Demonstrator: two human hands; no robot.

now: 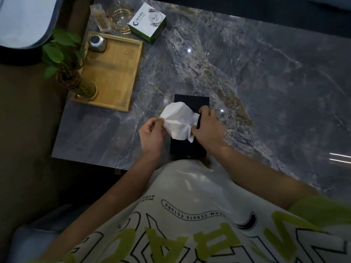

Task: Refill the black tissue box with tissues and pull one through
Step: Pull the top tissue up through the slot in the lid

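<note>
A brown wooden tray (114, 73) is sitting at ten o'clock. The black tissue box (191, 103) is lying mid-table. The left hand (152, 133) is pinching its crumpled white tissue (178, 120); the right hand (207, 128) is gripping the box.

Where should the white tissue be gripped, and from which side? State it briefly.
Pinch the white tissue at its free left edge, coming from the left, as the left hand does now. The sheet is thin and crumpled over the black tissue box, and the right hand covers its right side.
</note>
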